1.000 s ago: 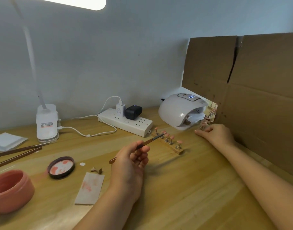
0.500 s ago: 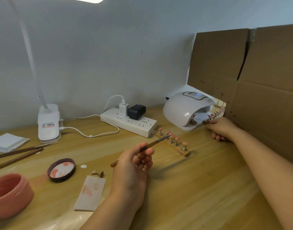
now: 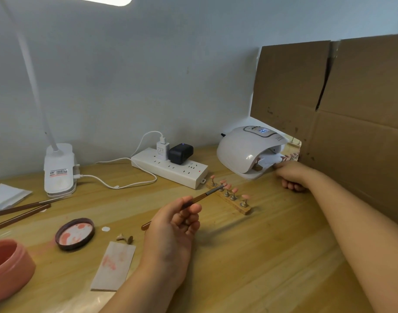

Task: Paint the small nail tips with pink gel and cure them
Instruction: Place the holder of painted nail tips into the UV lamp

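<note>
While the pale wooden table (image 3: pixel 250 256) fills the lower frame, the left hand (image 3: pixel 171 231) at lower centre pinches a thin brown-handled gel brush (image 3: pixel 198 197) between thumb and curled fingers, its bristles pointing up-right. At the lower left edge sits a round pink gel jar (image 3: pixel 8 265), with its dark lid (image 3: pixel 75 233) lying face-up, smeared pink, beside a white card (image 3: pixel 113 265) marked with pink strokes. Beyond the brush, a small wooden strip holding five pink nail tips on metal stands (image 3: pixel 229 196) lies at centre. Further right, the right hand (image 3: pixel 290 175), fingers curled under, rests at the mouth of the white domed curing lamp (image 3: pixel 247 150); whether it holds anything I cannot tell. A brown cardboard sheet (image 3: pixel 340 123) stands behind.
</note>
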### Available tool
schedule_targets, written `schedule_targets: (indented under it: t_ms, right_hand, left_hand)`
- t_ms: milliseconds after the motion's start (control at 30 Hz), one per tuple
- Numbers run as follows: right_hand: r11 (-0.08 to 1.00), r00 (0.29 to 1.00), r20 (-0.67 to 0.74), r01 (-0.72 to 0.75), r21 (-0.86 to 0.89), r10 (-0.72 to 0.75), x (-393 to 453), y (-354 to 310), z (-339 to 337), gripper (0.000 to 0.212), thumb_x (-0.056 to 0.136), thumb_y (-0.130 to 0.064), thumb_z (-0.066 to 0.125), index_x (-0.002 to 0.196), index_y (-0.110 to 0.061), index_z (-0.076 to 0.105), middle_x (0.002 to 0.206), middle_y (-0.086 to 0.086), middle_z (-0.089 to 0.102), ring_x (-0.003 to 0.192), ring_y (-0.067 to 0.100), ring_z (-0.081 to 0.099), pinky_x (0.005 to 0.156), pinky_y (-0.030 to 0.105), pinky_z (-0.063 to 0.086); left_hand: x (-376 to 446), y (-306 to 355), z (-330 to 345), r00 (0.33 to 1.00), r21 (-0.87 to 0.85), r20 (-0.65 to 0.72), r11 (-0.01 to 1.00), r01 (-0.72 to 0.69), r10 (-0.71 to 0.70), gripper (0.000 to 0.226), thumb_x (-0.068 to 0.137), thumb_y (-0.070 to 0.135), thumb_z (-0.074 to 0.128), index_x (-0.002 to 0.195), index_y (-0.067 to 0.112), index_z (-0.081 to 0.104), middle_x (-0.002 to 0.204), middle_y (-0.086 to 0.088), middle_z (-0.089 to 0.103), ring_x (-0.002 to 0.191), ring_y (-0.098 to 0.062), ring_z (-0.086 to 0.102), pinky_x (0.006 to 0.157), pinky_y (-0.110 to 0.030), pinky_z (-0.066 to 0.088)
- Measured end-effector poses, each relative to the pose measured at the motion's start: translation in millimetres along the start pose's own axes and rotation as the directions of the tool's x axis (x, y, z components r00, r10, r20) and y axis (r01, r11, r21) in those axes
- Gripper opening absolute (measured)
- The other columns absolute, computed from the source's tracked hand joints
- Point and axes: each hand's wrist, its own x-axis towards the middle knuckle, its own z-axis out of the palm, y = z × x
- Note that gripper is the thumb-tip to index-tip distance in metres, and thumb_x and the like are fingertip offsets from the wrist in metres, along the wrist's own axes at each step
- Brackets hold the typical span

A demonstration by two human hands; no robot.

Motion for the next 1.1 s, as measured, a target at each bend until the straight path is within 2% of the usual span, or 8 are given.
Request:
schedule_targets:
  t_ms: [133, 267, 400, 600, 700, 800, 933, 1100]
  right_hand:
    - [1.000, 1.000, 0.005, 0.017, 0.018, -0.017, 0.0, -5.3, -0.2, 0.059, 0.093, -0.017, 0.040, 0.149, -0.027, 0.024, 0.063, 0.008, 0.058, 0.037, 0.012, 0.043, 0.038, 0.016, 0.032]
    - [0.973, 0.976, -0.036, 0.218, 0.070, -0.216, -3.2, 1.7, 10.0, 0.046, 0.087, -0.029, 0.058, 0.133, -0.031, 0.054, 0.058, 0.002, 0.059, 0.038, 0.009, 0.047, 0.040, 0.021, 0.037]
    - [0.946, 0.949, -0.167, 0.290, 0.143, -0.266, -8.7, 5.4, 21.2, 0.050, 0.079, -0.057, 0.066, 0.122, -0.033, 0.061, 0.060, 0.001, 0.065, 0.056, 0.014, 0.060, 0.054, 0.026, 0.045]
    - [0.938, 0.899, -0.291, 0.346, 0.018, -0.326, -8.9, -11.1, 36.0, 0.019, 0.082, -0.047, 0.067, 0.080, -0.028, 0.072, 0.067, -0.002, 0.064, 0.068, 0.017, 0.059, 0.062, 0.029, 0.044]
    - [0.923, 0.858, -0.362, 0.386, -0.015, -0.365, -12.5, -8.3, 39.1, 0.046, 0.084, -0.040, 0.068, 0.051, -0.013, 0.051, 0.054, 0.001, 0.037, 0.055, 0.017, 0.034, 0.054, 0.030, 0.025]
    - [0.936, 0.836, -0.430, 0.346, -0.066, -0.340, -24.8, 5.0, 34.2, 0.049, 0.080, -0.048, 0.068, 0.051, -0.016, 0.047, 0.050, 0.002, 0.036, 0.052, 0.020, 0.032, 0.052, 0.031, 0.026]
    - [0.973, 0.818, -0.529, 0.214, -0.084, -0.226, -40.1, 32.8, 25.0, 0.029, 0.074, -0.036, 0.078, 0.076, -0.008, 0.070, 0.076, 0.014, 0.071, 0.077, 0.032, 0.065, 0.066, 0.035, 0.047]
    - [0.986, 0.796, -0.581, 0.151, -0.076, -0.167, -52.7, 50.4, 17.6, 0.034, 0.074, -0.039, 0.078, 0.059, -0.010, 0.065, 0.066, 0.011, 0.069, 0.069, 0.032, 0.064, 0.057, 0.033, 0.042]
  left_hand:
    - [0.4, -0.5, -0.1, 1.000, -0.002, 0.002, 1.000, 0.000, 0.000, 0.016, 0.089, 0.015, 0.054, 0.086, 0.005, 0.067, 0.066, -0.009, 0.067, 0.052, -0.012, 0.061, 0.062, -0.028, 0.042]
    - [-0.1, -0.9, -0.1, 1.000, 0.007, 0.008, 1.000, -0.002, 0.002, 0.016, 0.090, 0.015, 0.054, 0.086, 0.005, 0.067, 0.066, -0.009, 0.066, 0.053, -0.012, 0.061, 0.061, -0.027, 0.043]
    - [-0.6, -0.5, 2.0, 1.000, 0.007, 0.004, 1.000, 0.003, -0.003, 0.017, 0.090, 0.014, 0.053, 0.086, 0.005, 0.067, 0.065, -0.009, 0.066, 0.054, -0.013, 0.060, 0.062, -0.028, 0.043]
    - [-1.5, 0.5, 2.1, 1.000, -0.003, 0.000, 1.000, 0.009, -0.009, 0.015, 0.089, 0.013, 0.053, 0.087, 0.004, 0.066, 0.064, -0.009, 0.065, 0.052, -0.013, 0.058, 0.061, -0.027, 0.042]
    - [-1.2, 0.3, 2.2, 1.000, -0.028, 0.000, 1.000, 0.007, -0.007, 0.016, 0.089, 0.012, 0.052, 0.087, 0.004, 0.065, 0.063, -0.009, 0.064, 0.049, -0.012, 0.056, 0.060, -0.025, 0.041]
    - [-0.4, -0.4, 2.3, 1.000, -0.025, 0.004, 1.000, 0.011, -0.011, 0.016, 0.090, 0.011, 0.051, 0.086, 0.004, 0.064, 0.062, -0.009, 0.064, 0.049, -0.012, 0.055, 0.059, -0.025, 0.041]
    - [0.7, -1.4, 2.5, 1.000, -0.014, 0.007, 1.000, 0.017, -0.017, 0.016, 0.090, 0.011, 0.051, 0.085, 0.004, 0.065, 0.062, -0.009, 0.065, 0.050, -0.013, 0.055, 0.059, -0.024, 0.042]
    - [1.7, -1.4, 1.5, 1.000, 0.001, 0.014, 1.000, 0.024, -0.024, 0.016, 0.090, 0.012, 0.051, 0.087, 0.005, 0.065, 0.063, -0.008, 0.066, 0.051, -0.012, 0.057, 0.059, -0.025, 0.042]
